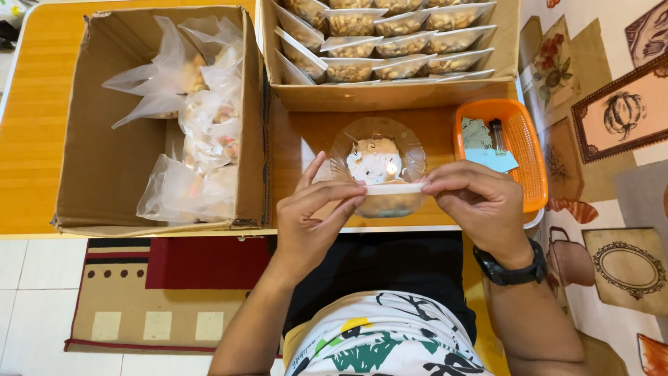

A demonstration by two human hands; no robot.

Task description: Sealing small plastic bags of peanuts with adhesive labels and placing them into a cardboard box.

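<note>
Both hands pinch folded white top of small clear plastic bag of nuts [390, 202]: left hand [313, 219] on left end, right hand [473, 198] on right end. Bag sits above clear round glass bowl [410, 150] with small flame, on orange wooden table [42, 104]. Left: brown cardboard box [104, 167], crinkly bags. Behind: cardboard box of flat sealed packs [390, 94]. Right: orange plastic basket [525, 150], close. Little room.

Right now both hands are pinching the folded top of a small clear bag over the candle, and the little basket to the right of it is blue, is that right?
Not quite: the basket is orange, not blue, as the head view shows. The rest holds: the left hand and right hand pinch the folded top of the small clear bag over the candle.
</note>
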